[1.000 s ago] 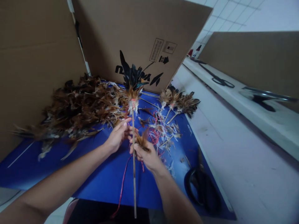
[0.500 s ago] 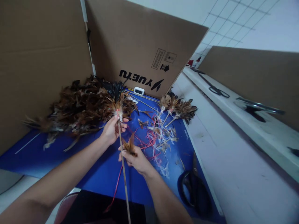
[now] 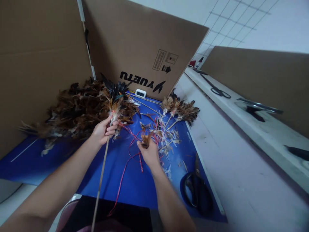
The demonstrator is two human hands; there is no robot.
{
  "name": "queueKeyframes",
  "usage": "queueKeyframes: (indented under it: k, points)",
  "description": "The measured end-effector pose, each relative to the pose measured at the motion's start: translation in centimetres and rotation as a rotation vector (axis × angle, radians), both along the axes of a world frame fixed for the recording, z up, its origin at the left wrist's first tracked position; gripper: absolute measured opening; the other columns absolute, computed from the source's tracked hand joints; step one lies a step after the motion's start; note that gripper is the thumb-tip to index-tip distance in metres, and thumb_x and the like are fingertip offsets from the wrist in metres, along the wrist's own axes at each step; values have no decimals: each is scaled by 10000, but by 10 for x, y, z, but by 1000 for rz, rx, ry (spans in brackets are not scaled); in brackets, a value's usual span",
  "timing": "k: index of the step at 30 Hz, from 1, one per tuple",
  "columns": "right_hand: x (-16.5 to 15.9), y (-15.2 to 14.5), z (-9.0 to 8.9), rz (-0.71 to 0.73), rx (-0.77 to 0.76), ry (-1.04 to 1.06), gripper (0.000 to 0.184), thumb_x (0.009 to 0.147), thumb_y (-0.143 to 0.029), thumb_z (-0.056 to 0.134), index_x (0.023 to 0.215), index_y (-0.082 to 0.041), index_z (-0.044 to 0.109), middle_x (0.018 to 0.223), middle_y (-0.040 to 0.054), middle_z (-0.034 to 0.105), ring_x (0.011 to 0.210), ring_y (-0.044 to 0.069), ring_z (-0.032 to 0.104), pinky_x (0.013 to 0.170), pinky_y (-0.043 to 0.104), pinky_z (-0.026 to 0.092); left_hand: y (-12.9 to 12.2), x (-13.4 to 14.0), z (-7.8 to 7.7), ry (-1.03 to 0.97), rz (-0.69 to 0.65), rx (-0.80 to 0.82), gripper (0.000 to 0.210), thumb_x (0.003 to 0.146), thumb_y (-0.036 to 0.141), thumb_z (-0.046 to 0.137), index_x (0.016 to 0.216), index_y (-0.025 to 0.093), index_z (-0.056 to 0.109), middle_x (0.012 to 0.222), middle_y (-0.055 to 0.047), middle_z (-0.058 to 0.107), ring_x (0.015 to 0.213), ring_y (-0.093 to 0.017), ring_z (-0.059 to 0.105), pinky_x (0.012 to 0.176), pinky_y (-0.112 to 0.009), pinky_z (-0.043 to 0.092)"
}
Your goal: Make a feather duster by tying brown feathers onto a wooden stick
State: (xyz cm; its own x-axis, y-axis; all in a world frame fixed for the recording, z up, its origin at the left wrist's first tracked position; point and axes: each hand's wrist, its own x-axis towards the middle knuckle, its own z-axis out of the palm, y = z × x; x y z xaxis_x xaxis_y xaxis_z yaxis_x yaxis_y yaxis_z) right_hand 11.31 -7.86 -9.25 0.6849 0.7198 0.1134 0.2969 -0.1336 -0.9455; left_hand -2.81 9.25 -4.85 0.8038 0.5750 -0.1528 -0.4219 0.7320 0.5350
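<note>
My left hand (image 3: 102,130) is closed round the bound neck of a feather duster (image 3: 116,104), whose thin stick (image 3: 102,174) slants down toward me. Its head has brown feathers low down and dark ones at the top, with pink binding at the neck. Pink string (image 3: 129,130) runs from near the neck toward my right hand. My right hand (image 3: 151,153) is closed on a small tuft of brown feathers (image 3: 145,140), a little above the blue tabletop (image 3: 103,187). Whether its fingers also grip the string, I cannot tell. Another strand of string hangs over the front edge.
A large feather heap (image 3: 77,112) lies at left. Several finished-looking dusters (image 3: 183,111) lie at back right beside white and pink scraps (image 3: 166,135). Black-handled scissors (image 3: 196,190) lie front right. A cardboard box (image 3: 145,42) stands behind a small white digital display (image 3: 140,93).
My right hand has moved right, away from the stick, with the feather tuft in it. My left hand has shifted left, and the stick's lower end has swung left. Pink string now spans between the hands.
</note>
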Motion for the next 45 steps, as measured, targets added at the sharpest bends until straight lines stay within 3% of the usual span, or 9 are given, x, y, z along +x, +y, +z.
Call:
queueKeyframes:
  k: [4, 7, 15, 20, 24, 28, 33, 36, 45]
  points:
    - [-1, -2, -1, -6, -345, -479, 179, 802, -298, 620, 929, -173, 611, 929, 99, 626, 829, 215, 603, 730, 317, 444, 5, -9, 8, 24, -50, 42, 312, 973, 214, 268, 864, 116, 543, 617, 1, 486, 312, -13, 320, 244, -86, 228]
    - [-3, -4, 1, 47, -448, -599, 84, 842, -233, 550, 824, -179, 610, 877, 83, 627, 790, 203, 610, 714, 299, 431, 4, -13, 13, 30, -87, 94, 314, 971, 230, 278, 836, 121, 539, 612, 4, 484, 303, -11, 300, 239, -86, 230]
    - [1, 0, 2, -25, 62, -174, 216, 779, -277, 605, 974, -187, 626, 909, 60, 674, 836, 189, 634, 825, 354, 485, -7, -18, 25, -56, -130, 187, 294, 958, 246, 325, 821, 131, 559, 634, -2, 489, 319, -11, 308, 247, -74, 252]
    - [-5, 9, 34, 60, 320, 110, 399, 706, -272, 688, 1090, -213, 598, 1088, 54, 670, 1034, 207, 622, 957, 394, 463, -17, -24, 39, -47, -275, 206, 378, 949, 300, 360, 649, 124, 509, 520, 28, 394, 292, -6, 241, 247, -83, 258]
    - [-16, 36, 66, 223, 442, 146, 559, 659, -303, 738, 1185, -243, 557, 1175, 31, 633, 1094, 197, 586, 973, 361, 452, -34, -31, 61, -39, -306, 225, 319, 947, 278, 349, 778, 122, 569, 567, 13, 441, 294, 4, 206, 247, -73, 237]
    - [-28, 58, 77, 349, 443, 323, 365, 641, -407, 744, 926, -202, 646, 861, 12, 666, 802, 161, 614, 714, 277, 505, -50, -44, 81, -27, -328, 257, 340, 944, 299, 338, 769, 126, 572, 551, 24, 400, 304, 5, 149, 252, -77, 241]
    - [-27, 40, 77, 335, 412, 459, 320, 640, -444, 749, 709, -162, 615, 551, -52, 500, 425, 39, 350, 390, 190, 265, -56, -65, 93, -21, -276, 320, 341, 943, 276, 318, 757, 137, 568, 543, 30, 375, 324, -3, 128, 268, -85, 251]
    - [-17, 16, 82, 347, 413, 517, 335, 648, -451, 749, 723, -153, 615, 523, -62, 491, 375, 19, 278, 349, 187, 179, -59, -72, 98, -13, -254, 353, 351, 948, 257, 289, 845, 115, 593, 560, 26, 384, 344, -7, 122, 271, -87, 237]
    - [20, -45, 100, 234, 410, 364, 292, 694, -412, 734, 791, -146, 661, 498, -62, 468, 383, 32, 339, 352, 183, 220, -63, -74, 96, -30, -240, 290, 423, 963, 265, 206, 826, 114, 576, 530, 23, 392, 336, -6, 116, 272, -103, 187]
